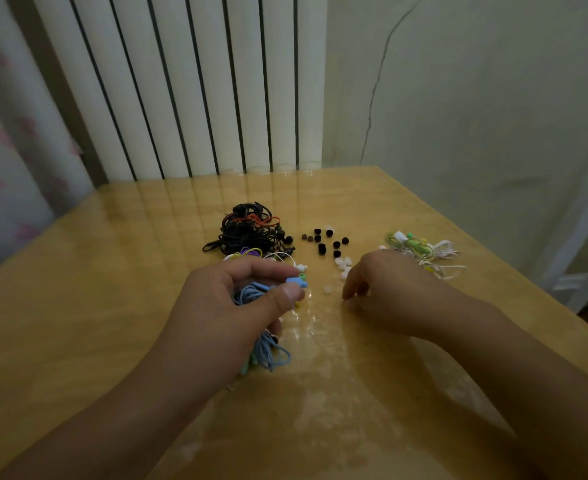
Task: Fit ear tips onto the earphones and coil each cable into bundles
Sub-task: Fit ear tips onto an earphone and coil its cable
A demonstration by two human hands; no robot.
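Left hand (230, 306) clenched around blue earphone cable (268, 355), thumb and forefinger pinching blue earbud (296, 281) just left of loose white ear tip (328, 289). Right hand (386, 285) just right of that tip, fingers curled down toward table (78, 306), grasping nothing visible. Beyond white tip: cluster of white tips (343, 264), then black tips (327, 241). Black cable tangle (247, 233) far left of black tips. Green and white earphones (420, 251) behind right hand.
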